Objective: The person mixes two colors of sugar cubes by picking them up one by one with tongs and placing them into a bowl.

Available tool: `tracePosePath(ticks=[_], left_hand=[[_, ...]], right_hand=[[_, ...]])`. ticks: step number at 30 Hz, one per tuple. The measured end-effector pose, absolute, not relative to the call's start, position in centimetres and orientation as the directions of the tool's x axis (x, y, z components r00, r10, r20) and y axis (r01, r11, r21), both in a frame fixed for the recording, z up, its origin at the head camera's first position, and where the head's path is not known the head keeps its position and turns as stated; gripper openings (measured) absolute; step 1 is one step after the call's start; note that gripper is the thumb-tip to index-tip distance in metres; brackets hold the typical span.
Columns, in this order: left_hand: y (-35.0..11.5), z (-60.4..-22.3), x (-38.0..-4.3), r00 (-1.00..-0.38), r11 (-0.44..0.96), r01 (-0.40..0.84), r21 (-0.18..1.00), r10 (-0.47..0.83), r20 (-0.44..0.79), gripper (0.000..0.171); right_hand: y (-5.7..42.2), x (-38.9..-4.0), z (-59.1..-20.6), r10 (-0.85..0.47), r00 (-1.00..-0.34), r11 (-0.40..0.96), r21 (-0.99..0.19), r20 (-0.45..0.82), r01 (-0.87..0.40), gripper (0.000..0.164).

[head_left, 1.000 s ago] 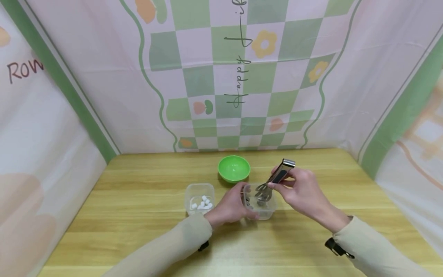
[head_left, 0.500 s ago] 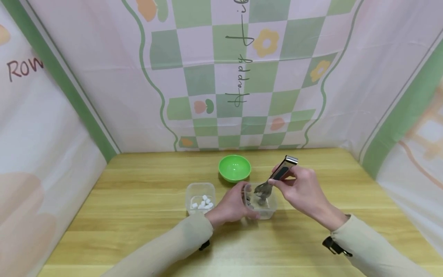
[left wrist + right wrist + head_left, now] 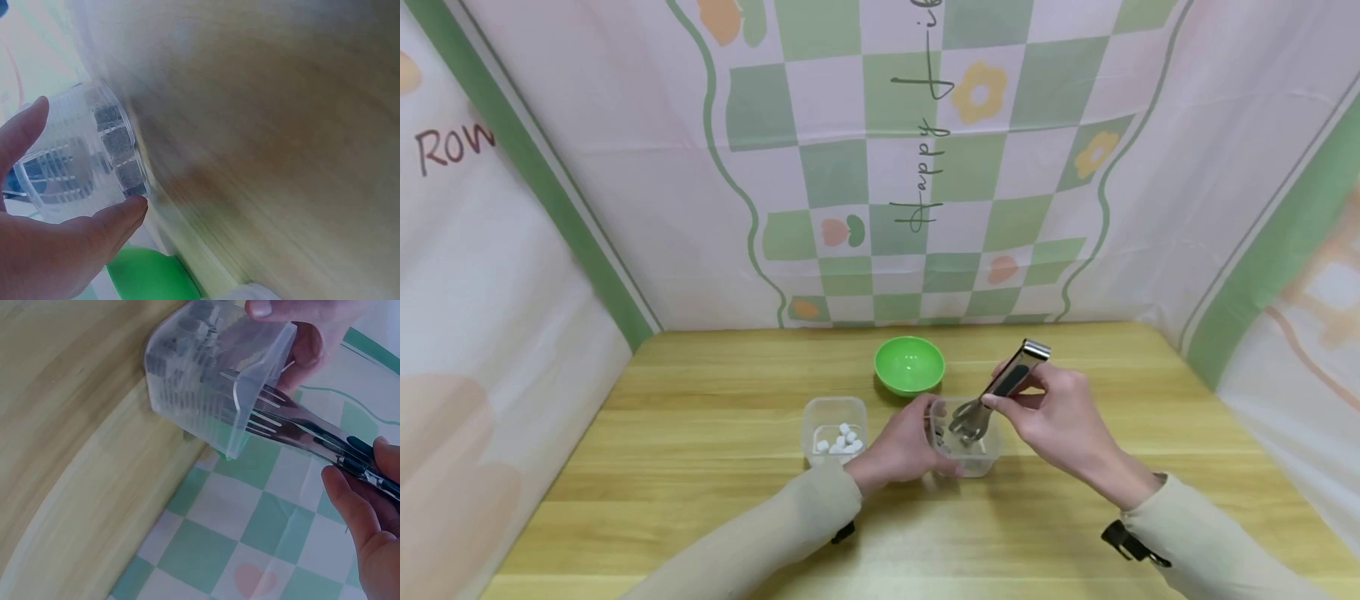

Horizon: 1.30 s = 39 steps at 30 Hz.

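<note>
My left hand point(image 3: 904, 446) grips a clear plastic container point(image 3: 973, 467) by its side, the thumb and fingers on opposite walls. Several dark grey cubes point(image 3: 117, 142) lie along the container's bottom in the left wrist view. Steel tongs point(image 3: 1017, 373) with slotted, fork-like heads slant down into this container. The right hand point(image 3: 1063, 412) pinches the tongs at mid-length, thumb on one arm and fingers on the other. In the right wrist view the tines point(image 3: 269, 415) pass in over the container's rim; their tips are blurred behind its wall.
A second clear container point(image 3: 833, 408) with several small white cubes point(image 3: 844, 440) stands left of my left hand. Behind the hands sits a green bowl point(image 3: 909, 367). Everything stands on a wooden table point(image 3: 715, 467), with a patterned cloth point(image 3: 895, 167) hanging at its back.
The tongs' heads drew together and rose slightly half a second ago; now they are a little lower in the container and spread. The left hand keeps its grip on the container.
</note>
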<state>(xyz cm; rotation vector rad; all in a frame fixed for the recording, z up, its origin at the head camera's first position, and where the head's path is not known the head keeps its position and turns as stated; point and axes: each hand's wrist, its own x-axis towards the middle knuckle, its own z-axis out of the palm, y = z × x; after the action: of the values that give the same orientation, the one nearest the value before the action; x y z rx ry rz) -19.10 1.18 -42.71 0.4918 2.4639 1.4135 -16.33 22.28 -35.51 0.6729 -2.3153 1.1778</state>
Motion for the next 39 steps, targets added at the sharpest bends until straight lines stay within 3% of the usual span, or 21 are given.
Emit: tracePosePath(ticks=[10, 25, 39], left_hand=[[1.3, -42.6, -19.1, -0.915, 0.487, 0.15, 0.86, 0.398, -0.066, 0.094], [1.2, -42.7, -19.1, -0.913, 0.476, 0.175, 0.862, 0.407, -0.039, 0.093], [1.3, -42.8, -19.1, -0.907, 0.474, 0.181, 0.862, 0.418, -0.04, 0.102]], right_hand=[[22.4, -16.7, -35.8, -0.219, -0.764, 0.562, -0.561, 0.607, -0.607, 0.032], [21.7, -17.1, -36.0, -0.233, -0.774, 0.514, -0.601, 0.589, -0.612, 0.031], [21.4, -17.4, -36.6, -0.218, -0.822, 0.469, -0.683, 0.526, -0.56, 0.03]])
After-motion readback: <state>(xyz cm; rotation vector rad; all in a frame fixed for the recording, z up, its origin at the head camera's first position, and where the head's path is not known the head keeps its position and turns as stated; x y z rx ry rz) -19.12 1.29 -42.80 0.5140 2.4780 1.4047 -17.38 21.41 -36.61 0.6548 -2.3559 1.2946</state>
